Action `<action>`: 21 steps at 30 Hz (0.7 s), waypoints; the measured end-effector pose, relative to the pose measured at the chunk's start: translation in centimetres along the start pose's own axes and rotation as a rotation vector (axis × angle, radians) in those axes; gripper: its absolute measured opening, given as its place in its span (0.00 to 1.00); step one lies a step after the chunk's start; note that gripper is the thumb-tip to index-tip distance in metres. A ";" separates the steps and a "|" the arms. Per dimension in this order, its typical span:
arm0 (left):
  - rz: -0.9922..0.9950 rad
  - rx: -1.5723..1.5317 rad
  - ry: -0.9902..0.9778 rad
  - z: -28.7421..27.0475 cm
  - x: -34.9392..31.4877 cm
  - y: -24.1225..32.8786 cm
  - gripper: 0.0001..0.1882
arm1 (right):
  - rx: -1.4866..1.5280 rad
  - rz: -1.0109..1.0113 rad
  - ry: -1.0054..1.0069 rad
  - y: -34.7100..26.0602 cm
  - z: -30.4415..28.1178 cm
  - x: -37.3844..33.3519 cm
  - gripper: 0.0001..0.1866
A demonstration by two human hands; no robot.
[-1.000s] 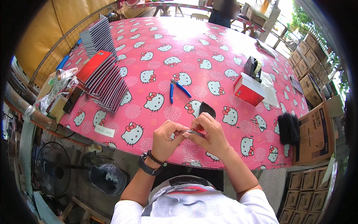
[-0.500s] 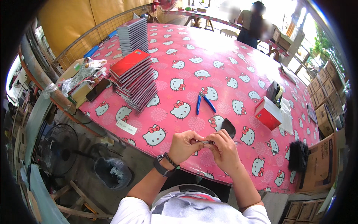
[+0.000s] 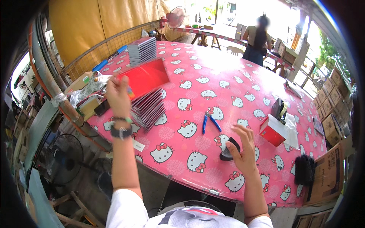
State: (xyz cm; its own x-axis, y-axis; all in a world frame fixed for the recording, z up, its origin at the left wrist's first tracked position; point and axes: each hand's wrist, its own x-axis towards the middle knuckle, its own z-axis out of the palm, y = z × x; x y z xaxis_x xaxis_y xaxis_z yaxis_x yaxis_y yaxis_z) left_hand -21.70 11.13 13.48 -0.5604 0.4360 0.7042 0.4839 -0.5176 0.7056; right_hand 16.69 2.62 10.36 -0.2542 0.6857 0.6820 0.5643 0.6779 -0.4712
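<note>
My left hand (image 3: 119,98) is closed on one end of a red-covered notebook (image 3: 151,77), slightly blurred and tilted above a leaning stack of spiral notebooks (image 3: 149,110). Over the table's front part, my right hand (image 3: 245,154) hangs with its fingers apart and nothing visible in it. Close to its thumb lies a small black curved object (image 3: 226,152), whose kind I cannot make out. Blue-handled cutting pliers (image 3: 211,122) rest on the pink table (image 3: 197,140), jaws pointing away and handles spread.
A second notebook stack (image 3: 141,51) stands behind. On the right are a red and white box (image 3: 273,130), a black tape dispenser (image 3: 279,110) and a bundle of black coils (image 3: 305,170). Plastic bags (image 3: 85,89) crowd the left edge. A person (image 3: 257,41) stands at the far table.
My hands have parted from their pinch near the front edge. The left has gone to the stack and now holds a red notebook; the right has opened and shifted right.
</note>
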 end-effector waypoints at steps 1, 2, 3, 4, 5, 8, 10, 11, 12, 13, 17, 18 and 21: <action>0.000 0.036 0.015 -0.3 2.4 -1.5 0.17 | 0.057 0.057 -0.048 1.0 0.5 -0.4 0.19; 0.002 0.072 0.026 -0.6 4.0 -2.7 0.18 | 0.115 0.115 -0.093 2.0 1.1 -0.8 0.17; -0.017 0.262 -0.020 -1.0 4.5 -4.3 0.18 | 0.175 0.171 -0.139 2.9 1.9 -0.8 0.15; -0.030 0.468 -0.057 -1.9 4.8 -6.4 0.17 | 0.259 0.169 -0.156 4.0 3.8 -0.3 0.15; -0.045 0.663 -0.096 -2.4 5.3 -8.6 0.17 | 0.330 0.169 -0.167 4.7 5.7 0.4 0.14; -0.128 0.224 -0.085 -3.3 5.6 -12.9 0.23 | 0.452 0.333 -0.314 4.4 10.4 5.1 0.15; -0.188 -0.034 -0.071 -1.7 4.1 -12.2 0.23 | 0.618 0.266 -0.241 5.8 16.1 9.6 0.18; -0.208 -0.142 -0.056 -2.5 3.9 -12.1 0.23 | 0.650 0.269 -0.197 5.1 19.1 12.1 0.21; -0.275 -0.251 -0.076 -5.0 3.9 -14.0 0.25 | 0.713 0.257 -0.166 3.1 22.7 14.3 0.24; -0.343 -0.407 -0.130 -4.8 3.9 -15.8 0.26 | 0.737 0.277 -0.111 2.9 25.4 15.8 0.27; -0.436 -0.632 0.004 0.6 0.8 -15.5 0.27 | 0.818 0.403 0.043 2.4 30.1 19.0 0.36; -0.498 -0.728 0.014 -0.8 1.2 -16.5 0.28 | 0.883 0.429 0.034 0.0 30.9 19.1 0.38; -0.324 -0.502 0.061 0.5 -0.1 -15.1 0.31 | 0.887 0.473 0.148 -0.3 31.9 18.8 0.38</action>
State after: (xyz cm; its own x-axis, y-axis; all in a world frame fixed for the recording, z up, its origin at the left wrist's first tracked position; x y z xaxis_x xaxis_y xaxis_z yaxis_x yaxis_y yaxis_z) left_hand -28.55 19.25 2.79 -0.6714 0.5941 0.4430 -0.0862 -0.6563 0.7496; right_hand -13.26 23.78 5.48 -0.0224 0.9357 0.3522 -0.2198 0.3390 -0.9147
